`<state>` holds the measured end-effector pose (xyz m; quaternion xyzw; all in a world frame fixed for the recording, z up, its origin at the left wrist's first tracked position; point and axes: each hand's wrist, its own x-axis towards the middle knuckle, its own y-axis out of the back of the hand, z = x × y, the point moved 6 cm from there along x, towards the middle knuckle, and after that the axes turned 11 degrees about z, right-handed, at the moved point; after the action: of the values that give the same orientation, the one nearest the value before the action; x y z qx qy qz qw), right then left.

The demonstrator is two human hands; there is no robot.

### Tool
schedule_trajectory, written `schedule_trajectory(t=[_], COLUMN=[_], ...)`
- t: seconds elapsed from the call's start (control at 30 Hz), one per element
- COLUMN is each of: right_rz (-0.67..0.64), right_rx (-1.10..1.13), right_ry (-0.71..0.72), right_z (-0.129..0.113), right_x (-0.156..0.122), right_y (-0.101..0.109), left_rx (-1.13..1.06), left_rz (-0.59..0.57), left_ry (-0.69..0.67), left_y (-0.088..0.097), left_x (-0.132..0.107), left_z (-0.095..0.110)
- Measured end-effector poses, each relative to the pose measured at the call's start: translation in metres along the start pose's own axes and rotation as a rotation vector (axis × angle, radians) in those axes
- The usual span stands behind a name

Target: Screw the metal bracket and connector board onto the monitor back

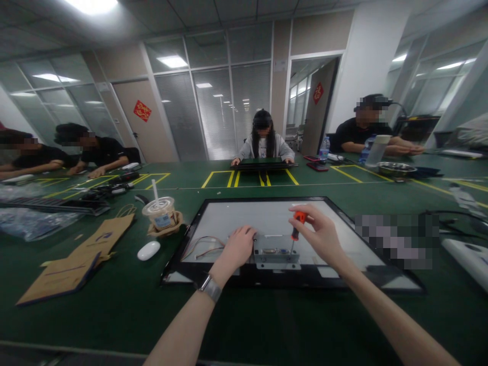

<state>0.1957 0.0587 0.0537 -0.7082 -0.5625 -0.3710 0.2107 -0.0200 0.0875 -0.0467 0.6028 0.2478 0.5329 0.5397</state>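
Observation:
In the head view, my right hand (320, 231) pinches the top of an orange-and-black screwdriver (300, 219). The screwdriver stands nearly upright, its shaft reaching down to the right part of a grey metal bracket (277, 258) with connector ports. At the bracket's left end, my left hand (240, 248) grips with curled fingers; the thumb is hidden. Both hands are over a large flat display panel (213, 216) with a black frame and a pale back, lying on the green table. Thin wires (202, 246) run across the panel on the left.
A lidded drink cup (160, 212) with a straw, a white computer mouse (148, 250) and a brown paper bag (72, 262) lie left of the panel. A white device (467, 259) and cables are at the right. Opposite, a person (263, 140) handles a dark panel; other people sit either side.

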Motion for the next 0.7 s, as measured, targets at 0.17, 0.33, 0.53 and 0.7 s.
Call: schedule_trajectory(t=[0.17,0.33,0.53,0.7], right_rz=[0.01,-0.068,0.015,0.003], right_rx=[-0.038,0.158,0.042,0.007], right_ry=[0.077,-0.077,0.008,0.079], right_z=[-0.009,0.003,0.001,-0.008], right_x=[0.0,-0.005,-0.002,-0.002], right_y=[0.001,-0.004,0.0,0.001], left_rx=[-0.001,0.011,0.009,0.016], left_rz=[-0.002,-0.011,0.002,-0.006], left_ry=[-0.001,0.007,0.019,0.012], left_y=[0.002,0.0,0.002,0.004], left_x=[0.0,0.001,-0.001,0.0], left_z=[0.002,0.001,0.002,0.003])
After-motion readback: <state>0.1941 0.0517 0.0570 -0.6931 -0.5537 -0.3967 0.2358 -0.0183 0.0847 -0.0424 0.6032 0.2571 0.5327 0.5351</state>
